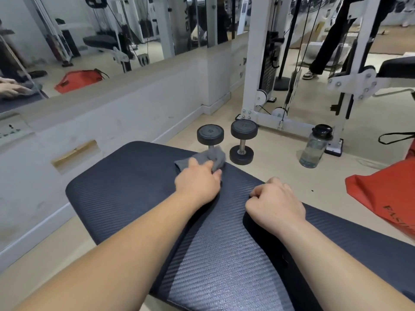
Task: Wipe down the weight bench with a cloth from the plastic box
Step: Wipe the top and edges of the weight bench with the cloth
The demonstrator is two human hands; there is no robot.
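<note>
The weight bench (pixel 125 198) has a dark ribbed pad that fills the lower middle of the head view. A crumpled grey cloth (pixel 211 157) lies on the pad's far right edge. My left hand (pixel 197 182) presses on the cloth, fingers closed over its near part. My right hand (pixel 275 203) rests on the pad's right side as a loose fist with nothing visible in it. The plastic box is not in view.
Two black dumbbells (pixel 242 140) stand on the floor just beyond the bench. A clear water bottle (pixel 315 147) stands to their right, a red bag (pixel 381 194) at the far right. A white cable machine (pixel 292 63) and a standing person's legs (pixel 325 48) are behind. A mirror wall runs along the left.
</note>
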